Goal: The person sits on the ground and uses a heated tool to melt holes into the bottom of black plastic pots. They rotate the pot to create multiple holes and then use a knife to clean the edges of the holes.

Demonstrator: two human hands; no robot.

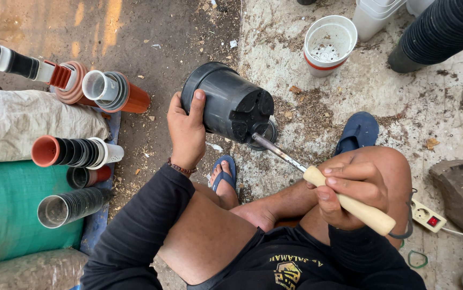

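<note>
My left hand (186, 129) grips the rim of a black plastic pot (226, 102), which lies tilted on its side with its slotted bottom facing me. My right hand (349, 189) is closed around the pale wooden handle of a tool (317, 180) with a metal shaft. The shaft's tip meets the pot's bottom near its lower edge. Under the pot lies a small round black disc (268, 134). My bent knees and feet in blue sandals (357, 131) are below the pot.
Nested stacks of black, white and terracotta pots (73, 153) lie on their sides at the left beside sacks (16, 121). A white pot with a perforated bottom (328, 43) stands at top centre, a long black pot stack (443, 29) at top right. A power strip (427, 216) lies at right.
</note>
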